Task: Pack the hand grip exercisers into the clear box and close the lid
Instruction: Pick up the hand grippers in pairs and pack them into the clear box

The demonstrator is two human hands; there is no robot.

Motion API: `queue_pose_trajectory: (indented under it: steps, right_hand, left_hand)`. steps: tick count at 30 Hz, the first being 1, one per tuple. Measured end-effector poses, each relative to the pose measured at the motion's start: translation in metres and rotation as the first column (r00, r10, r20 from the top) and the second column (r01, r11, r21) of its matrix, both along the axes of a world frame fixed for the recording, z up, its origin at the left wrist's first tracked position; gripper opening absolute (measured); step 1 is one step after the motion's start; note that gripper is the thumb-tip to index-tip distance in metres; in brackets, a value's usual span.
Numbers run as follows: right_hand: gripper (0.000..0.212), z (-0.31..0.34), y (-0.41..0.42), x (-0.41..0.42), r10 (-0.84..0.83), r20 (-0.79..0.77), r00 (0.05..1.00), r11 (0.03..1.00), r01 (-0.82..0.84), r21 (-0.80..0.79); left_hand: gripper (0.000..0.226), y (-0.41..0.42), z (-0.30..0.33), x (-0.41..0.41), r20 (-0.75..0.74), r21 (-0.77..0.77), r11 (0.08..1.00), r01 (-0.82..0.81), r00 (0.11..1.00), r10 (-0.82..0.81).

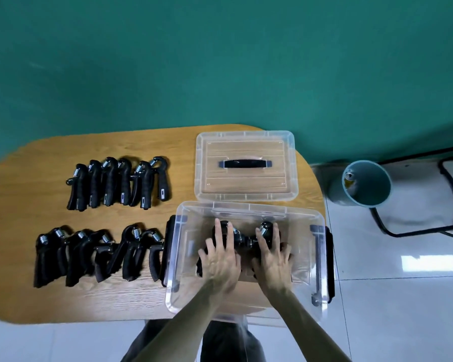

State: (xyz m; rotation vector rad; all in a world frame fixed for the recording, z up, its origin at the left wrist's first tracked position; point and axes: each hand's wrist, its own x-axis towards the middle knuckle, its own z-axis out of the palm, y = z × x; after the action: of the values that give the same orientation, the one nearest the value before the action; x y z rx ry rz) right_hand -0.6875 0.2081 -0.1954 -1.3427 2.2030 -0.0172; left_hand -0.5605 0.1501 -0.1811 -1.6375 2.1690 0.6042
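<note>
Your wooden table (50, 304) carries: two rows of black hand grip exercisers (118, 182), far and near (97, 254). Also the clear box (246, 307) and, behind it, its lid (245, 165).

Both hands fill the clear box (249, 212) middle; bare table (50, 158) lies beyond the exerciser rows (115, 182).

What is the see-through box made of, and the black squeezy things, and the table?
Clear box: probably glossy plastic, since you see through its walls. Hand grip exercisers: matte black handles, maybe plastic or rubber, with shiny coiled springs that look like metal. Table: wood or wood-look top, showing grain lines.
</note>
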Motion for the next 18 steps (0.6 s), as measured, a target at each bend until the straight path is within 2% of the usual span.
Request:
queue_pose_trajectory:
  steps: [3,7,11,18]
  right_hand:
    - [0.082,-0.009,-0.002,-0.003,0.020,0.040,0.999,1.000,-0.019,-0.016]
    - [0.089,-0.018,-0.004,-0.004,0.073,0.064,0.995,0.996,-0.076,0.045]
    - [0.107,-0.020,-0.001,-0.003,0.091,0.020,0.996,0.994,-0.092,0.065]
    - [0.114,-0.016,-0.003,0.001,0.109,0.000,0.994,0.988,-0.109,0.108]
  left_hand:
    - [0.081,0.000,-0.009,0.001,0.029,0.053,0.999,-0.005,1.000,0.003]
    - [0.083,-0.001,-0.015,0.003,0.064,0.055,0.997,0.053,0.996,-0.056]
    - [0.085,0.000,-0.021,0.003,0.083,0.012,0.995,0.096,0.992,-0.097]
    - [0.083,0.003,-0.031,0.006,0.086,-0.038,0.991,0.126,0.989,-0.122]
